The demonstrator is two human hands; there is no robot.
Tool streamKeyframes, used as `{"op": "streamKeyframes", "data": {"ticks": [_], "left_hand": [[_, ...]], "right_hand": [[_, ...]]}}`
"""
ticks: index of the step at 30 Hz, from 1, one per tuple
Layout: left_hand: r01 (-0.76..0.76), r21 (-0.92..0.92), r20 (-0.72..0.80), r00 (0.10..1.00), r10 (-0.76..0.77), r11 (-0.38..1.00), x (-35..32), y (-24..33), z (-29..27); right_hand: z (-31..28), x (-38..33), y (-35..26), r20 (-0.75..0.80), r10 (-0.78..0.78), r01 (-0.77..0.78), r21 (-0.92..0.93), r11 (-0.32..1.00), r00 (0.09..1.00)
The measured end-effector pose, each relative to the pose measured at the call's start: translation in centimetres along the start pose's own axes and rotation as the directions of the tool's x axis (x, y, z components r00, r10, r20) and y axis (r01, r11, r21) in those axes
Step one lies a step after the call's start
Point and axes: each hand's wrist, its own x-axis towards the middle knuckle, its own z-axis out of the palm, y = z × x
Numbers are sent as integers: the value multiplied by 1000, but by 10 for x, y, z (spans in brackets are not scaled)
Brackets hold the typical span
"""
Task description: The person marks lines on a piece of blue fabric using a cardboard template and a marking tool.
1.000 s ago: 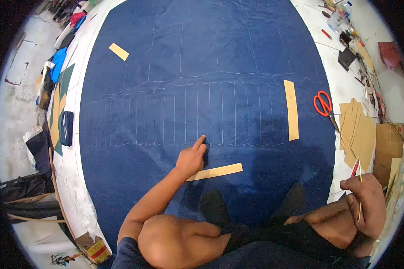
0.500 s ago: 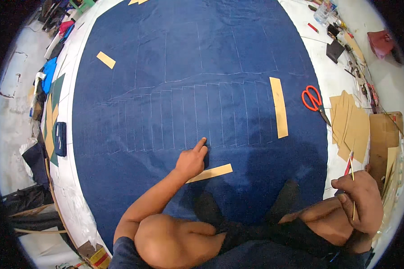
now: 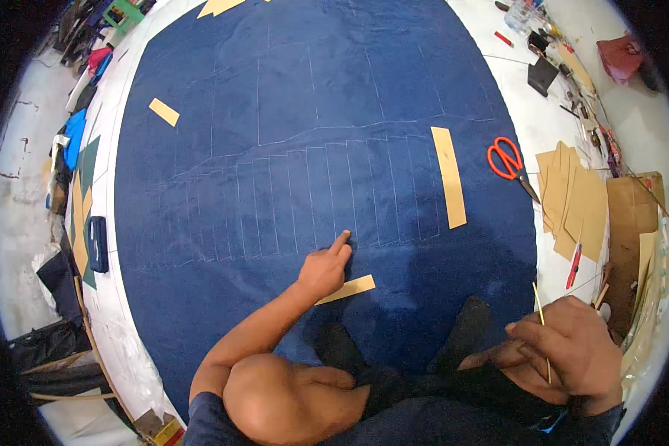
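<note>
The left hand is resting on the blue cloth, fingers curled in and only the forefinger stretched out, its tip touching the cloth at the foot of the chalked columns. A short card strip is lying partly under that hand, sticking out to its right. The right hand is hovering low at the right, past the cloth's edge, its fingers bunching together and pinching a thin stick that is standing nearly upright. A long strip is lying on the cloth by the columns' right end, with red scissors just off the cloth beside it.
</note>
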Motion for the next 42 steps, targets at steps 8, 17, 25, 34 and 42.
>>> {"op": "streamKeyframes", "data": {"ticks": [8, 17, 25, 34, 42], "left_hand": [[54, 52, 103, 993, -59, 997, 4, 5, 2], [-112, 81, 127, 987, 101, 990, 22, 25, 11], [-183, 78, 85, 981, 177, 980, 34, 24, 11], [-258, 39, 184, 951, 247, 965, 56, 45, 16], [-371, 0, 160, 917, 366, 929, 74, 52, 10]], "right_hand": [[24, 1, 15, 234, -291, 285, 58, 957, 928], [27, 4, 9, 387, -512, 568, -38, 822, 767], [46, -4, 3, 258, -431, 455, -40, 890, 865], [58, -8, 11, 266, -437, 453, 1, 892, 859], [58, -11, 13, 347, -374, 377, 61, 924, 860]]}}
